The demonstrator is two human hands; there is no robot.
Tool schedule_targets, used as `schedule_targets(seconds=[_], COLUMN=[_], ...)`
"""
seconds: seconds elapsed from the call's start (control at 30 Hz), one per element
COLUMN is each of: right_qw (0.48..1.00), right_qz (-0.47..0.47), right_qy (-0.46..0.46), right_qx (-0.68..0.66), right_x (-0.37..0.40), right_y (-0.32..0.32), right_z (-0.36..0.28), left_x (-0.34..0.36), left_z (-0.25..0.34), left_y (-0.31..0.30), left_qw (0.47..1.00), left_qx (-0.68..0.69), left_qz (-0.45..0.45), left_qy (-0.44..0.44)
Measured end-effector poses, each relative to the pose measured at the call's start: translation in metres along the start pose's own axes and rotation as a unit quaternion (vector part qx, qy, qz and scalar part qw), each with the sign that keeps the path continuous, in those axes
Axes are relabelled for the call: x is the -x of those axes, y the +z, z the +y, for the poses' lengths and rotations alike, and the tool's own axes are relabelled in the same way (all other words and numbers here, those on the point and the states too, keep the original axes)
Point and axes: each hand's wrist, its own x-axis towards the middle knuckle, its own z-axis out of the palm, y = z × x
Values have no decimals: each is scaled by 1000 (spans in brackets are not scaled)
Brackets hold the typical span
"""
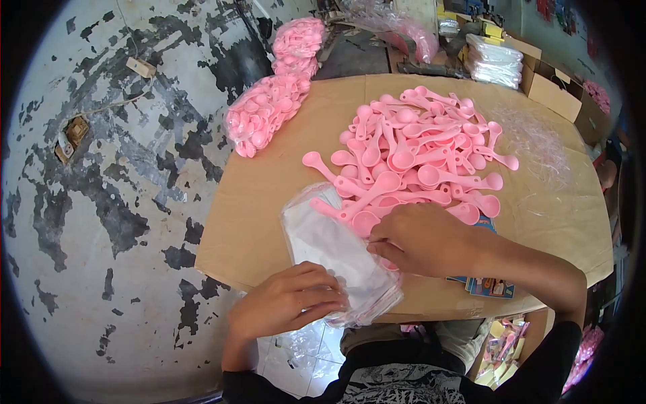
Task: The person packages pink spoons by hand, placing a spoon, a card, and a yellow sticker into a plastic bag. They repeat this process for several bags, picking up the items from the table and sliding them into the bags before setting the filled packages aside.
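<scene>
A stack of clear plastic bags [323, 236] lies at the table's near edge. My left hand [289, 299] presses on its lower left side, fingers curled over the bag's edge. My right hand [427, 239] is closed above the right end of the bags. A bit of pink measuring spoon shows under its thumb; the rest is hidden by the hand. Just beyond both hands spreads a heap of pink double-ended measuring spoons [404, 158], some overlapping the bags. Printed blue cards [491, 287] lie partly under my right forearm.
Filled bags of pink spoons [266, 111] sit at the table's back left. Loose clear plastic [535, 145] lies on the right of the cardboard-covered table [235, 229]. At the back right are packed plastic bags [494, 60] and an open carton [553, 91]. A box [501, 350] stands below the near edge.
</scene>
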Motion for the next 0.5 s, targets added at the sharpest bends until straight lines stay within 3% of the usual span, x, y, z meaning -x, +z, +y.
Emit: schedule_targets(seconds=[0.07,0.13,0.2,0.27,0.33,0.47,0.5], right_qw=[999,989,979,982,985,994,992], right_qz=[16,45,62,68,57,104,72], right_qy=[1,1,-3,-15,22,-15,45], right_qx=[-31,-143,-192,-178,-163,34,89], right_x=[6,16,27,38,50,96,115], right_y=[-20,-38,-48,-52,-54,-69,-75], right_z=[-4,-11,-16,-20,-16,14,10], left_x=[-3,-9,-29,-54,-82,-137,-145], left_z=[3,13,15,21,29,16,12], left_y=[-5,-12,-4,8,18,14,12], left_qw=[1000,999,980,905,742,763,776], left_qx=[2,24,196,412,636,627,609], left_qz=[0,-5,40,80,107,113,117], left_qy=[-12,-44,-23,-73,-183,-114,-116])
